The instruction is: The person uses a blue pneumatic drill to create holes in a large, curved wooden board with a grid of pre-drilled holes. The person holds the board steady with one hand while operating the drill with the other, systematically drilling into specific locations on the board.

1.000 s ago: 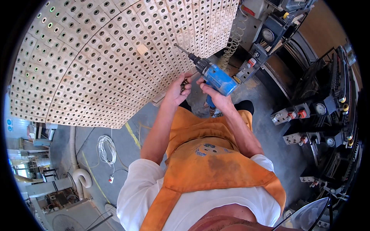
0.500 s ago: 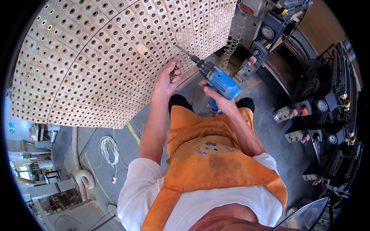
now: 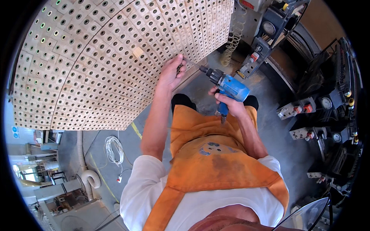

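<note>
I see the big curved wooden panel (image 3: 115, 57), studded with holes, filling the upper left. Just below its lower right edge, my right hand (image 3: 230, 107) is wrapped tight around the blue drill (image 3: 231, 87), whose bit points toward that edge. My left hand (image 3: 171, 73) pinches the bit's tip against the panel.

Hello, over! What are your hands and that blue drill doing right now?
Right hand gripping the blue drill. Left hand up at the drill bit, against the big wooden panel of holes. Nothing in the way between bit and panel.
</note>
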Action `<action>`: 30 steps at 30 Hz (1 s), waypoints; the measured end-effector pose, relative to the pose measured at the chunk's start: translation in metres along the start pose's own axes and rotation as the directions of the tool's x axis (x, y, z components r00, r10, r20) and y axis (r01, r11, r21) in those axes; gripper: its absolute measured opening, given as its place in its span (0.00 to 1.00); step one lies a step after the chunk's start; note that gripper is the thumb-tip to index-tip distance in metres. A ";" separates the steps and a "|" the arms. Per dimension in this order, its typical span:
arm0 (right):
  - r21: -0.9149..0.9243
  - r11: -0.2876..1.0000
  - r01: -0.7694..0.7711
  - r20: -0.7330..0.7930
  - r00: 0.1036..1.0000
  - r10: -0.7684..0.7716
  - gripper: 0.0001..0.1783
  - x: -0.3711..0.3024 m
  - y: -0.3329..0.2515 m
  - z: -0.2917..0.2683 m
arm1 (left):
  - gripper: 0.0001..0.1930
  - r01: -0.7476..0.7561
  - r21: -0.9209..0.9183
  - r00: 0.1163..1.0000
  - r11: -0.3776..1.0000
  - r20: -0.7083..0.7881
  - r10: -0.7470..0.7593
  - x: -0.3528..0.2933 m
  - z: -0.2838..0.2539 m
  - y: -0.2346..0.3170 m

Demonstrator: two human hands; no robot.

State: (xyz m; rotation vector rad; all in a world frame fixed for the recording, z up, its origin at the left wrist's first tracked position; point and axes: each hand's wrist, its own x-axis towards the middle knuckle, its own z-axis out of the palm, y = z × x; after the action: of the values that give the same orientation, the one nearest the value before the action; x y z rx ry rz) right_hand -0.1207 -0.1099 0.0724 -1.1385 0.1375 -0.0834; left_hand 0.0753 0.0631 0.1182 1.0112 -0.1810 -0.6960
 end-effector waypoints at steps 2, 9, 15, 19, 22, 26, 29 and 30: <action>-0.024 1.000 0.010 -0.026 1.000 -0.010 0.14 0.008 0.007 0.014 | 0.13 -0.034 -0.099 0.999 0.994 -0.007 0.034 0.007 -0.001 0.000; -0.041 0.994 0.102 -0.091 0.990 -0.106 0.09 0.030 0.014 0.044 | 0.12 -0.058 -0.294 0.998 0.954 -0.022 0.054 0.012 -0.005 -0.003; -0.208 0.972 0.110 -0.112 0.984 -0.136 0.10 0.033 0.012 0.051 | 0.09 0.211 -0.315 0.972 0.925 -0.032 -0.233 -0.011 -0.022 -0.044; -0.225 0.965 0.134 -0.094 0.983 -0.159 0.12 0.030 0.003 0.056 | 0.08 0.271 -0.356 0.959 0.894 0.023 -0.281 -0.027 -0.025 -0.067; -0.162 0.967 0.197 -0.068 0.975 -0.210 0.12 0.032 0.003 0.055 | 0.10 0.242 -0.334 0.968 0.911 0.012 -0.252 -0.030 -0.028 -0.072; -0.184 0.968 0.174 -0.057 0.981 -0.187 0.12 0.031 -0.002 0.055 | 0.14 0.236 -0.264 0.967 0.935 -0.030 -0.252 -0.035 -0.030 -0.070; -0.121 0.988 0.099 -0.054 0.993 -0.106 0.13 0.030 -0.006 0.058 | 0.14 0.253 -0.263 0.963 0.931 -0.020 -0.267 -0.037 -0.030 -0.063; -0.096 0.988 0.117 -0.063 0.990 -0.123 0.13 0.029 -0.006 0.058 | 0.14 0.259 -0.260 0.962 0.930 -0.011 -0.271 -0.038 -0.029 -0.061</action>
State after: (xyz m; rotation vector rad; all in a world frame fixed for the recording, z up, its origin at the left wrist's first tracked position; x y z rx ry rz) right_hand -0.0829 -0.0643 0.0993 -1.2364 0.1353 -0.2255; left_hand 0.0316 0.0868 0.0586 0.8086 0.0888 -0.9162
